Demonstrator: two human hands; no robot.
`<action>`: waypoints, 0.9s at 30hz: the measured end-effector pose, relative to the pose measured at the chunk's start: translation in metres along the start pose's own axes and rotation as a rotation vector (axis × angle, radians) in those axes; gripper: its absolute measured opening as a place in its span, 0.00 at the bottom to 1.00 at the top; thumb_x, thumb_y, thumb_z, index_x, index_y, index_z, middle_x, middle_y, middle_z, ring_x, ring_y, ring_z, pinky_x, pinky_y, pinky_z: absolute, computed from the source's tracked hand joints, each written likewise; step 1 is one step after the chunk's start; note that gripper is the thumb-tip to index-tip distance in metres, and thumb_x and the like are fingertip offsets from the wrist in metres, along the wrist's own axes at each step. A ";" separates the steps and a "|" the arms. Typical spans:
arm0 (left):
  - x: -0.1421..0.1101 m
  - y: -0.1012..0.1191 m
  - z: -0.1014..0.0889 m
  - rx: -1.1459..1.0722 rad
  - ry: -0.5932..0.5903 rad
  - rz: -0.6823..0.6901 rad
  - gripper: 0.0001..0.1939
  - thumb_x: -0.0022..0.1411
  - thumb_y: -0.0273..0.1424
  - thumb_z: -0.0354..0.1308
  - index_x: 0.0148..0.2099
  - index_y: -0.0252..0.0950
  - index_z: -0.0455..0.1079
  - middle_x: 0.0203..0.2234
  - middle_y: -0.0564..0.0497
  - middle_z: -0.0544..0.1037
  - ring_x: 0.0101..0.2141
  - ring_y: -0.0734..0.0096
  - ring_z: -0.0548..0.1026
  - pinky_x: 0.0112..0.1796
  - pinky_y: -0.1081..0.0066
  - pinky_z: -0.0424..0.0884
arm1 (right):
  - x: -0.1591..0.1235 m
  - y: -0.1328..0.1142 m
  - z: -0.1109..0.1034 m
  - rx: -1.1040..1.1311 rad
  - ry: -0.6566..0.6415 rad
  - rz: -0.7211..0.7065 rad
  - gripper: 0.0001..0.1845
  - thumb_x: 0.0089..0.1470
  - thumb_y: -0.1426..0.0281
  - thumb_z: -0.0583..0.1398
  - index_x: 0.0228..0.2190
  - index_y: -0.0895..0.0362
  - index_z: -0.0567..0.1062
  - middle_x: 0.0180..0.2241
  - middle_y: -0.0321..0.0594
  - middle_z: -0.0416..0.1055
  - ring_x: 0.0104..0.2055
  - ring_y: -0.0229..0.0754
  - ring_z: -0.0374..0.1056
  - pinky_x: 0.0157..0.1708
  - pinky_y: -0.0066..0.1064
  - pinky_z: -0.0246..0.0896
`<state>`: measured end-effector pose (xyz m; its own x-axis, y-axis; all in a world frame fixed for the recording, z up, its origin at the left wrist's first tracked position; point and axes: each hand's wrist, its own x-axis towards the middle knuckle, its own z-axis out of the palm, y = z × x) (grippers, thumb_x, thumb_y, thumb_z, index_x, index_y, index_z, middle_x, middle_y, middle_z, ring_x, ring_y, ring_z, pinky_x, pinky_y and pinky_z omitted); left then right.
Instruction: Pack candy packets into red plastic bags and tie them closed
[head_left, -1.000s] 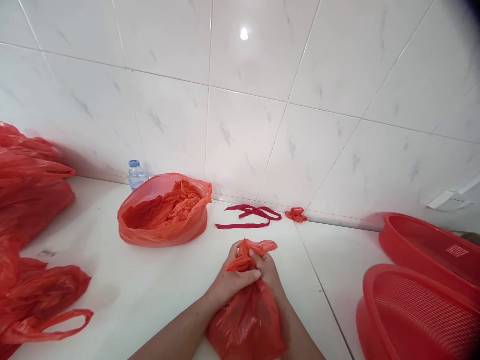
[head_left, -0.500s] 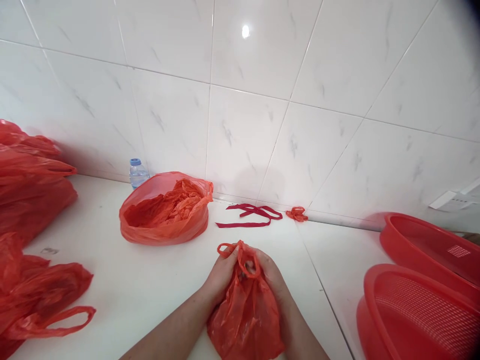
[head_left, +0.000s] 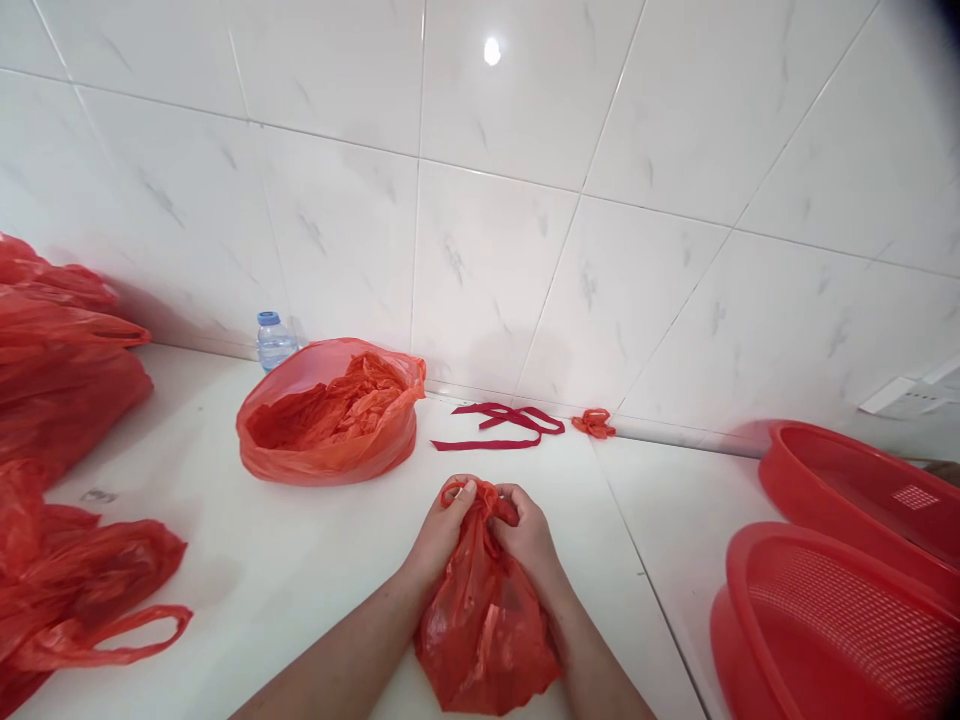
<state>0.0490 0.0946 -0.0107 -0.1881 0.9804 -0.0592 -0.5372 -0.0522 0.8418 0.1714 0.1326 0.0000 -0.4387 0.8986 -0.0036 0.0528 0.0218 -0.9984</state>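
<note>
A red plastic bag (head_left: 487, 630) rests on the white table at the bottom centre, its neck gathered at the top. My left hand (head_left: 446, 520) pinches the neck and a handle loop from the left side. On the right, my right hand (head_left: 525, 530) has its fingers closed on the other part of the gathered top. What the bag contains cannot be made out. Just beyond my hands lies a dark red ribbon (head_left: 510, 443), loosely looped. A small orange-red scrap of plastic (head_left: 594, 424) lies to its right, by the wall.
An open red bag (head_left: 322, 465) holding crumpled plastic stands back left, before a water bottle (head_left: 275, 345). Red plastic bags (head_left: 67, 400) pile up at the far left, with another handled bag (head_left: 90, 570) nearer. Two red plastic baskets (head_left: 750, 570) stand at the right.
My fingers have closed in around the bag's neck, and the handle loop that stood open in front is now gathered up. The bag's top looks tighter; the other things stay put.
</note>
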 end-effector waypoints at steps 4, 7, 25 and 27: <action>-0.004 0.002 0.002 0.007 -0.060 -0.014 0.13 0.58 0.41 0.56 0.36 0.36 0.61 0.25 0.54 0.71 0.24 0.77 0.68 0.27 0.76 0.63 | 0.001 0.002 0.004 -0.143 0.169 0.028 0.08 0.47 0.63 0.60 0.27 0.55 0.71 0.24 0.34 0.69 0.26 0.40 0.64 0.24 0.28 0.59; -0.005 0.003 0.003 -0.010 -0.125 -0.039 0.13 0.58 0.40 0.57 0.36 0.37 0.59 0.26 0.54 0.73 0.24 0.77 0.68 0.27 0.76 0.62 | 0.001 0.005 0.003 -0.195 0.232 0.029 0.08 0.47 0.63 0.59 0.25 0.55 0.70 0.23 0.32 0.69 0.25 0.38 0.62 0.22 0.26 0.57; -0.002 -0.005 0.000 0.232 -0.191 -0.026 0.06 0.55 0.31 0.59 0.34 0.36 0.65 0.27 0.54 0.71 0.26 0.77 0.67 0.30 0.75 0.63 | 0.012 0.021 -0.021 0.197 0.138 0.075 0.15 0.39 0.71 0.59 0.34 0.56 0.74 0.26 0.36 0.72 0.25 0.39 0.65 0.27 0.29 0.60; -0.003 -0.005 0.000 0.219 -0.199 -0.027 0.06 0.55 0.31 0.59 0.34 0.35 0.66 0.27 0.53 0.72 0.27 0.76 0.68 0.31 0.75 0.63 | 0.012 0.020 -0.022 0.221 0.134 0.060 0.16 0.39 0.71 0.60 0.35 0.56 0.74 0.25 0.34 0.71 0.24 0.37 0.63 0.25 0.28 0.58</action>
<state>0.0523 0.0922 -0.0151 0.0005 1.0000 0.0051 -0.3459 -0.0046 0.9383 0.1870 0.1536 -0.0189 -0.3173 0.9457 -0.0699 -0.1288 -0.1161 -0.9849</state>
